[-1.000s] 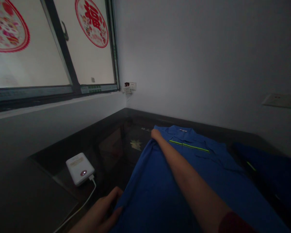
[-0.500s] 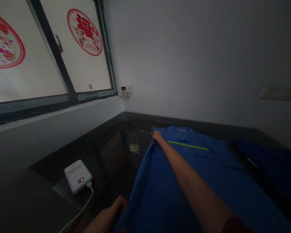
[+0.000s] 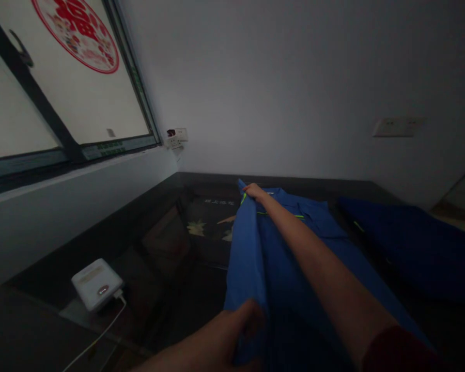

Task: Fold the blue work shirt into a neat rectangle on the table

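A blue work shirt point(image 3: 244, 268) with a yellow-green stripe across the chest lies lengthwise on the dark table, its collar at the far end. My right hand point(image 3: 254, 191) reaches across it and pinches the left edge near the far shoulder. Closer to me, my left hand point(image 3: 242, 328) has its fingers curled round the same edge; its fingertips are dim and partly hidden. Between both hands the edge is lifted and folded over toward the right, so part of the chest stripe is covered.
A darker blue folded garment point(image 3: 411, 248) lies to the right. On the left of the dark glossy table point(image 3: 151, 289) rests a white box-shaped device point(image 3: 96, 284) with a cable point(image 3: 101, 333). Wall sockets point(image 3: 397, 127) and a window point(image 3: 112, 108) border the corner.
Both hands have brought the shirt's left edge up and over to the right, baring more tabletop pattern. The view has turned somewhat to the right.
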